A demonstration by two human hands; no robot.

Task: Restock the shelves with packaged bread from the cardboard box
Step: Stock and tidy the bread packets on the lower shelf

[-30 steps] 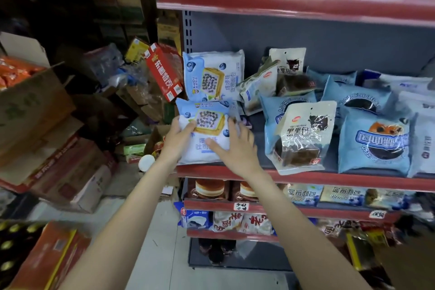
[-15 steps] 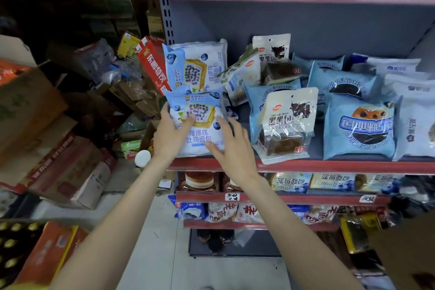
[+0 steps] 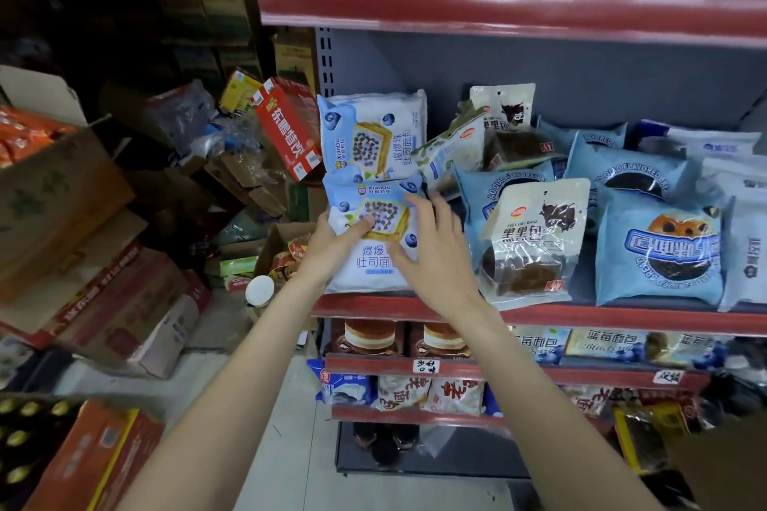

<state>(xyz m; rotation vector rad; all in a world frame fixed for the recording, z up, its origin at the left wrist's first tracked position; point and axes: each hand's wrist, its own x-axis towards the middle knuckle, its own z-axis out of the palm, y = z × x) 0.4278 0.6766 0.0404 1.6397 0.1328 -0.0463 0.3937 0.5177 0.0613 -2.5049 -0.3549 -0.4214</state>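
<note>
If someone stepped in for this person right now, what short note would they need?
Left hand: grips the left edge of the front blueberry toast pack, thumb on its face.
Right hand: fingers spread flat on the pack's right side, pressing it.
The pack stands upright at the left end of the shelf, in front of a matching pack.
Done: this pack is nearly placed.
Left: let go, then fetch more bread; an open cardboard box sits to the left.

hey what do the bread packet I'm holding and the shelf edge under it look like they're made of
Bread packet: thin plastic film, likely, soft sheen, wrinkled and printed. Shelf edge: probably red-painted metal, glossy, with light streaks along it.
</note>
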